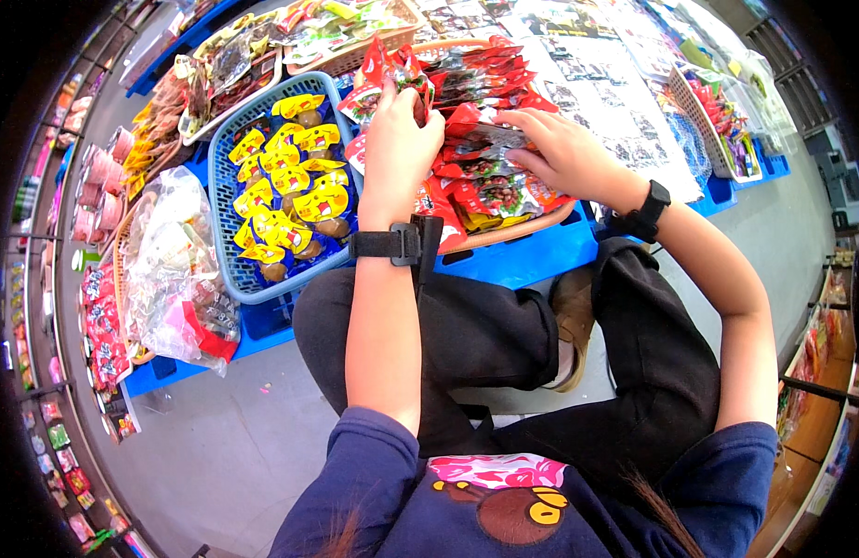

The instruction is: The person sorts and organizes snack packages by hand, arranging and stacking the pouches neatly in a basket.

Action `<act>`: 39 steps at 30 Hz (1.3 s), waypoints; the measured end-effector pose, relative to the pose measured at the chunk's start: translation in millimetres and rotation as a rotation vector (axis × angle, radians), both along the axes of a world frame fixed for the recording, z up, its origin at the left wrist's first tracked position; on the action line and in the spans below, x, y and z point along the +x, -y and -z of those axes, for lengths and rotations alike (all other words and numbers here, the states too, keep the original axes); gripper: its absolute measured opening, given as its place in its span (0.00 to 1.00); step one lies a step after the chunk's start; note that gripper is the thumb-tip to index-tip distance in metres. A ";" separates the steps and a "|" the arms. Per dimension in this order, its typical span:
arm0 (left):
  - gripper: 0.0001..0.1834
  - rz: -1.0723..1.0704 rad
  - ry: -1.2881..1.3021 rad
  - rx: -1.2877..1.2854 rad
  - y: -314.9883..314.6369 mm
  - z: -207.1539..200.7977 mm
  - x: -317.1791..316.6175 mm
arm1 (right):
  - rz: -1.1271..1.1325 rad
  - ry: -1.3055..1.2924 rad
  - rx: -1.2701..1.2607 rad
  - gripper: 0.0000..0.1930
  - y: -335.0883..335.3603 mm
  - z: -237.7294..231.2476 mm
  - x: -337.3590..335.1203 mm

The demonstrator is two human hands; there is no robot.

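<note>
A shallow tan basket [525, 226] in front of me is filled with rows of red snack packets [504, 191], packed closely on edge. Over its left side, my left hand [403, 135] has its fingers closed around a red packet [389, 67]; the fingertips are partly hidden behind it. My right hand [569, 156] reaches in from the right, with thumb and fingers pinching the edges of packets in the middle row. Both wrists wear black straps.
Left of the tan basket stands a blue basket [227, 237] of yellow-topped packets [285, 179]. Beyond it lies a clear plastic bag [174, 251]. A white basket [722, 130] of colourful packets stands at the right. Blue pallets [518, 260] lie underneath; shelves line both sides.
</note>
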State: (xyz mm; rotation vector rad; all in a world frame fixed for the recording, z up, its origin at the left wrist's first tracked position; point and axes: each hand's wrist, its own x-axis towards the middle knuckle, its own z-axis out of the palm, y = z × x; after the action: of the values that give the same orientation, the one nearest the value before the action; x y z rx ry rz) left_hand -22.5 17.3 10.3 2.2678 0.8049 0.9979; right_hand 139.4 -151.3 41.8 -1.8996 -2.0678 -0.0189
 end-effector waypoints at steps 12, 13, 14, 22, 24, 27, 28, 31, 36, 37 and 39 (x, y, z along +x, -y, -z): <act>0.20 -0.041 0.185 -0.420 -0.3 -4.4 1.6 | -0.025 0.026 0.084 0.21 -0.4 2.7 0.5; 0.23 -0.097 0.208 -0.360 0.9 -1.4 3.7 | -0.025 0.026 0.084 0.21 -0.4 1.8 0.2; 0.26 -0.152 0.230 -0.300 2.7 -0.7 5.0 | -0.010 0.011 0.044 0.22 0.4 0.5 -0.4; 0.23 -0.025 0.175 -0.330 2.5 1.9 6.7 | -0.020 0.023 0.076 0.21 0.1 4.5 1.3; 0.21 -0.048 0.208 -0.351 0.8 5.6 7.2 | -0.012 0.013 0.066 0.21 0.4 4.2 0.3; 0.12 -0.163 0.336 -0.464 -3.0 8.7 6.3 | -0.012 0.016 0.066 0.21 0.9 1.5 -2.1; 0.12 -0.165 0.337 -0.462 -4.3 9.3 5.7 | -0.014 0.016 0.067 0.21 0.1 1.2 -2.6; 0.10 -0.178 0.549 -0.548 2.5 -5.0 4.4 | 0.008 -0.008 0.027 0.23 3.1 3.2 -0.2; 0.12 -0.287 0.577 -0.387 1.9 -20.7 -10.1 | 0.000 -0.017 0.030 0.23 3.0 4.6 0.3; 0.12 -0.270 0.650 -0.346 -6.7 -14.8 -10.8 | 0.002 -0.018 0.029 0.23 3.2 5.0 0.2; 0.16 -0.279 0.649 -0.436 -15.2 -11.1 -17.0 | -0.020 0.017 0.122 0.21 2.4 6.8 0.0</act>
State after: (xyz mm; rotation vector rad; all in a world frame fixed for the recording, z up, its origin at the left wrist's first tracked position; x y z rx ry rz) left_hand -39.5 32.6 21.4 1.3640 0.9362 1.4137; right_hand 139.4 -153.7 35.0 -1.8122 -2.0472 -0.1526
